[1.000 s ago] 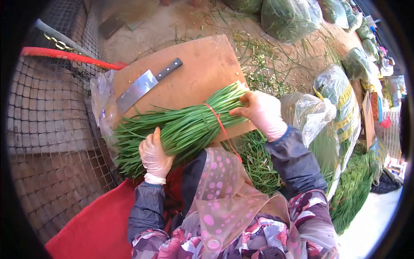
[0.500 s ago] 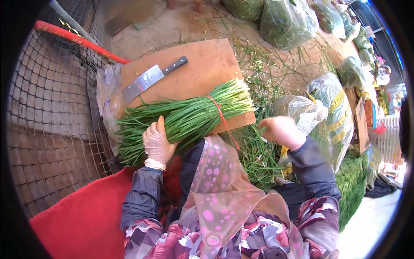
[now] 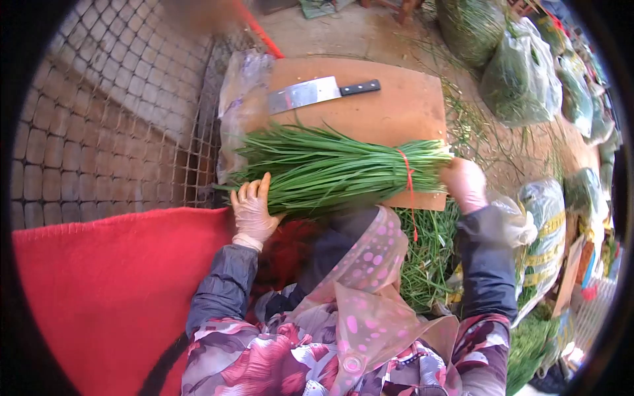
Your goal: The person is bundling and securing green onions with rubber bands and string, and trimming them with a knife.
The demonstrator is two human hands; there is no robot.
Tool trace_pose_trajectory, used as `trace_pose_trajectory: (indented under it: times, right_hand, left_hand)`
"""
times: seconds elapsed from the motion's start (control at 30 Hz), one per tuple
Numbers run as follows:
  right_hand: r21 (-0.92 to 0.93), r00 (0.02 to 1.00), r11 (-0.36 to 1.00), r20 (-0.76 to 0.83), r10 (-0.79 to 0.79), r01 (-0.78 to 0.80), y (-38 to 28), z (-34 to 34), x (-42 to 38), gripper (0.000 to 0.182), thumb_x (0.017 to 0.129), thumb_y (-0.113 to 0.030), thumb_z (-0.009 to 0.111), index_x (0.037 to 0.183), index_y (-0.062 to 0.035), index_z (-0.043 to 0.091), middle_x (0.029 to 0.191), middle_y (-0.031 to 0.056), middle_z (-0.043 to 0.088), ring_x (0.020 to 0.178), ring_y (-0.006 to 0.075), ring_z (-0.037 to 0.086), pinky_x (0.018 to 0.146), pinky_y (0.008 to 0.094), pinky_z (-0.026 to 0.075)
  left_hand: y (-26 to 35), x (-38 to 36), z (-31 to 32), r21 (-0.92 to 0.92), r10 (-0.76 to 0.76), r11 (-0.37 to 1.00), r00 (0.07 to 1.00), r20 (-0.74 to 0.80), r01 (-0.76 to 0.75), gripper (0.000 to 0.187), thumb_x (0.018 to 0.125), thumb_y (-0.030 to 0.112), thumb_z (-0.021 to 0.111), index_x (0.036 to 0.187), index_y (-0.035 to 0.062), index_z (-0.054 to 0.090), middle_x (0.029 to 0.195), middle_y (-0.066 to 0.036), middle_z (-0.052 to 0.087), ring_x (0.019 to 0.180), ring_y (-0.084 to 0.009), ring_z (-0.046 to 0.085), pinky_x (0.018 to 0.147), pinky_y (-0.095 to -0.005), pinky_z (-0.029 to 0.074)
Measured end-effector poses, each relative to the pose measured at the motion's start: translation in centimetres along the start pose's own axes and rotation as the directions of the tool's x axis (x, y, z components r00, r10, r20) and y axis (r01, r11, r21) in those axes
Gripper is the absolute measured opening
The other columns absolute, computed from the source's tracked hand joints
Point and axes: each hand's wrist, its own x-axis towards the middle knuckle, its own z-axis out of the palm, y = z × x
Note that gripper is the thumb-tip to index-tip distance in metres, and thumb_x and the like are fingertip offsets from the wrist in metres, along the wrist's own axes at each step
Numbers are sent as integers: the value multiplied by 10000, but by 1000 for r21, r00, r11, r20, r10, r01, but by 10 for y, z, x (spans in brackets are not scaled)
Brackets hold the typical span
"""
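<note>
A bundle of long green stalks lies across a brown board, tied with a red string near its pale cut ends. My left hand, in a thin translucent glove, rests with fingers spread against the leafy end. At the pale ends is my right hand, its fingers bent against the stalk tips; whether they grip anything is hidden. A cleaver with a black handle lies flat on the board behind the bundle.
Wire mesh rises at the left, above a red cloth. Plastic bags of greens stand at the right and back right. Loose stalks litter the ground beside the board. A crumpled plastic sheet hangs at the board's left edge.
The view has turned, shifting the board rightward in frame. My right hand has come in from beside the board to the bundle's pale ends. My left hand stays at the leafy end.
</note>
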Motion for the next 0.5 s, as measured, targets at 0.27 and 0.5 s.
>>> trace_pose_trajectory:
  times: [0.27, 0.5]
  right_hand:
    - [-186, 927, 920, -87, -364, 344, 48, -50, -46, 236, 814, -154, 663, 1023, -49, 692, 1025, 110, 690, 946, 222, 656, 817, 333, 501]
    - [703, 767, 566, 46, -640, 430, -174, -6, 33, 270, 811, -106, 563, 1036, -45, 698, 892, 115, 713, 766, 209, 689, 724, 314, 527]
  left_hand:
    - [-23, -54, -38, 102, -238, 967, 683, 690, 234, 408, 781, 446, 647, 988, 99, 702, 974, -156, 689, 934, -315, 658, 814, -436, 514]
    - [63, 48, -99, -303, 241, 882, 898, -367, -360, 432, 833, 139, 654, 1248, 50, 573, 1253, -171, 571, 1162, -358, 528, 996, -431, 410]
